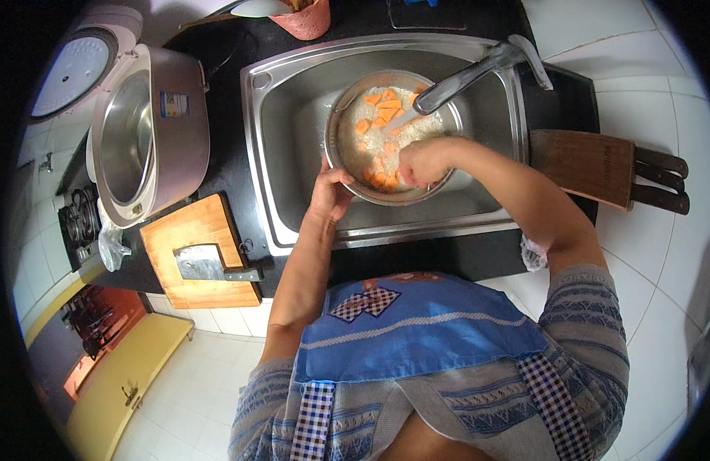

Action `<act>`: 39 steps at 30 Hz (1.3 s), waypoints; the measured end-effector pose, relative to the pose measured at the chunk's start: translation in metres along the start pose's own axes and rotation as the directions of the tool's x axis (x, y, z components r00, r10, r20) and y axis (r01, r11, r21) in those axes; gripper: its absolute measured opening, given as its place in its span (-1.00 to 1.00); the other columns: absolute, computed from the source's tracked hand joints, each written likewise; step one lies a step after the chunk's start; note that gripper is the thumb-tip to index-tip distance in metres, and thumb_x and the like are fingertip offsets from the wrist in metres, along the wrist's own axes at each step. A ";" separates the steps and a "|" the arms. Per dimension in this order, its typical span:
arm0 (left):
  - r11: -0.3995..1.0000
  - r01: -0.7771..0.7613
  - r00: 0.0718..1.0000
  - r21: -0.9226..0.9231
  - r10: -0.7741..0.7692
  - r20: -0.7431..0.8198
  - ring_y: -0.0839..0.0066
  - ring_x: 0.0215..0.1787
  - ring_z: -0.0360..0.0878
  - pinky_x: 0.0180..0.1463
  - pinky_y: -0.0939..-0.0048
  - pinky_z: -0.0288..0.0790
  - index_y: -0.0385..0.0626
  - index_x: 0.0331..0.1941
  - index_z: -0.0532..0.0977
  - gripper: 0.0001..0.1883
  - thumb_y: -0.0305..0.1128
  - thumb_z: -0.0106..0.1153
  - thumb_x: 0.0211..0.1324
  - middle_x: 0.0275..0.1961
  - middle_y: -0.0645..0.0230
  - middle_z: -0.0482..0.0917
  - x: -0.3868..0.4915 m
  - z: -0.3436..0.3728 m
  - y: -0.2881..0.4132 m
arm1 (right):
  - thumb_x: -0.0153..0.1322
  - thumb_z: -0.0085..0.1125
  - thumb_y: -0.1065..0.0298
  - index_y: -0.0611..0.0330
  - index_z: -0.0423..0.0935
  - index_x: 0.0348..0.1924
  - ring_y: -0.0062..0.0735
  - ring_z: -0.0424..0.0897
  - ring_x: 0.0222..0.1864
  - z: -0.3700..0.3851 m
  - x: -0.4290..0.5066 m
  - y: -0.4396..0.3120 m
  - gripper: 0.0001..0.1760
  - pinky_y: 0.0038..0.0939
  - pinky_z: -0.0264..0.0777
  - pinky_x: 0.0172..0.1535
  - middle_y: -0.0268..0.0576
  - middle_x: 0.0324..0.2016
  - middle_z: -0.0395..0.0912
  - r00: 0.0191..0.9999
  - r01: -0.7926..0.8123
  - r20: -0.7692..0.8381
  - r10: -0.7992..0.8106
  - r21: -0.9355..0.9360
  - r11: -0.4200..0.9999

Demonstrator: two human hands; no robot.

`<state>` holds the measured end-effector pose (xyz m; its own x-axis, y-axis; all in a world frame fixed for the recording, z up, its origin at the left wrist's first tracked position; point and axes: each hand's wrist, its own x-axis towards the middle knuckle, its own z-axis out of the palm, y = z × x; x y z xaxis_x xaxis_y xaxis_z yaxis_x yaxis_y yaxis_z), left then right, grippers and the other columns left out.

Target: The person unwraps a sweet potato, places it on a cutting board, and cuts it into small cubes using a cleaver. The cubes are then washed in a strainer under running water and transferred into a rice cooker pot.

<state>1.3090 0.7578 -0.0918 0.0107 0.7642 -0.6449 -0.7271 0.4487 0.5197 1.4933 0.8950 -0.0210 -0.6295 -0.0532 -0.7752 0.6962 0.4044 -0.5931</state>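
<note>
A round metal pot (pixel 334 152) sits in the stainless steel sink (pixel 297 144). In it are white rice grains (pixel 427 125) and orange chunks (pixel 389 112), which look like sweet potato or pumpkin. Water (pixel 402 120) runs into the pot from the faucet (pixel 470 78). My left hand (pixel 330 193) holds the pot's near-left rim, thumb over the edge and fingers beneath. Inside the pot, at its near-right side, my right hand (pixel 428 161) is curled down against the rice and chunks. Its fingertips are partly hidden, so whether it grasps any pieces is unclear.
Left of the sink stands a rice cooker (pixel 179 138) with its lid up. A cleaver (pixel 200 262) rests on a wooden cutting board (pixel 159 236) at the counter edge. To the right lies a wooden knife block (pixel 585 167) with several handles. A pink container (pixel 306 20) stands behind.
</note>
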 end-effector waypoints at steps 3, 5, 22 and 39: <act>0.999 0.048 0.998 -0.010 -0.048 0.048 0.26 0.09 0.37 0.15 -0.05 0.30 0.17 0.19 0.27 -0.22 -0.54 0.01 -0.32 0.09 0.35 0.39 0.003 -0.005 0.003 | 0.23 0.01 0.63 0.38 0.58 -0.23 -0.03 0.63 -0.17 0.001 -0.006 0.006 -0.73 -0.20 0.50 -0.16 0.17 -0.27 0.60 0.921 -0.335 -0.303 0.245 -0.295 0.895; 0.994 0.098 0.995 -0.038 -0.097 0.033 0.24 0.10 0.37 0.12 -0.06 0.34 0.16 0.21 0.24 -0.22 -0.53 0.00 -0.30 0.10 0.33 0.38 0.004 -0.005 0.003 | 0.28 -0.04 0.56 0.36 0.58 -0.19 0.00 0.61 -0.13 0.001 -0.006 0.010 -0.72 -0.17 0.48 -0.10 0.20 -0.21 0.58 0.869 -0.317 -0.454 0.197 -0.206 0.926; 0.998 0.012 1.000 0.056 -0.013 0.019 0.20 0.04 0.42 0.04 -0.18 0.41 0.11 0.16 0.23 -0.29 -0.52 0.00 -0.26 0.06 0.28 0.38 -0.013 0.018 0.017 | 0.43 -0.14 0.17 0.20 0.37 -0.01 0.08 0.40 0.06 0.001 0.050 -0.003 -0.63 -0.12 0.30 0.08 0.14 -0.09 0.45 0.559 0.049 -0.811 0.175 0.242 0.969; 0.993 0.052 0.999 0.107 -0.051 -0.016 0.14 0.06 0.36 0.10 -0.24 0.30 0.18 0.25 0.09 -0.17 -0.51 0.03 -0.27 0.05 0.20 0.36 -0.017 0.020 0.017 | 0.39 -0.07 0.42 0.15 0.29 0.18 -0.02 0.24 0.26 0.010 0.021 -0.002 -0.53 -0.09 0.26 0.22 -0.06 0.18 0.30 0.770 -0.430 -0.606 0.199 -0.263 0.864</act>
<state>1.3098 0.7617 -0.0607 0.0368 0.7328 -0.6795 -0.6478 0.5352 0.5421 1.4817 0.8841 -0.0382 -0.5552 0.5928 -0.5835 0.7813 0.6122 -0.1214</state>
